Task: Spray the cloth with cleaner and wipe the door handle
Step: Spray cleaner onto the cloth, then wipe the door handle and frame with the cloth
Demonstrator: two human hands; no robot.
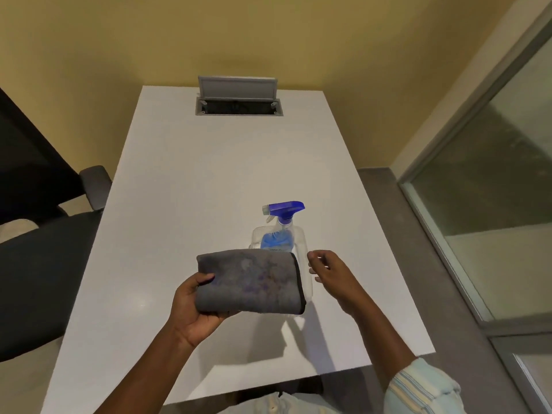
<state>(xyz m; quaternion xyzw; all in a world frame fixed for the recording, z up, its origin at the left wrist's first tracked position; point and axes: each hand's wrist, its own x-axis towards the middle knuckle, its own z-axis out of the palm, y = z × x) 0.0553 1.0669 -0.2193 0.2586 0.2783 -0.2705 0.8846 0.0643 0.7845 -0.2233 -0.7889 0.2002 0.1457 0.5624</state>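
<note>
My left hand (191,306) grips a folded grey cloth (251,282) by its left end and holds it flat above the white table (179,180). Faint purple stains mark the cloth's top. Behind the cloth stands a clear spray bottle (277,234) with blue liquid and a blue trigger head, nozzle pointing left; its lower part is hidden by the cloth. My right hand (327,271) hovers just right of the bottle and the cloth, fingers apart and holding nothing. No door handle is in view.
A cable box with its grey lid raised (237,98) sits at the table's far end. A dark office chair (44,249) stands at the left. A glass door or partition with a metal frame (478,174) runs along the right.
</note>
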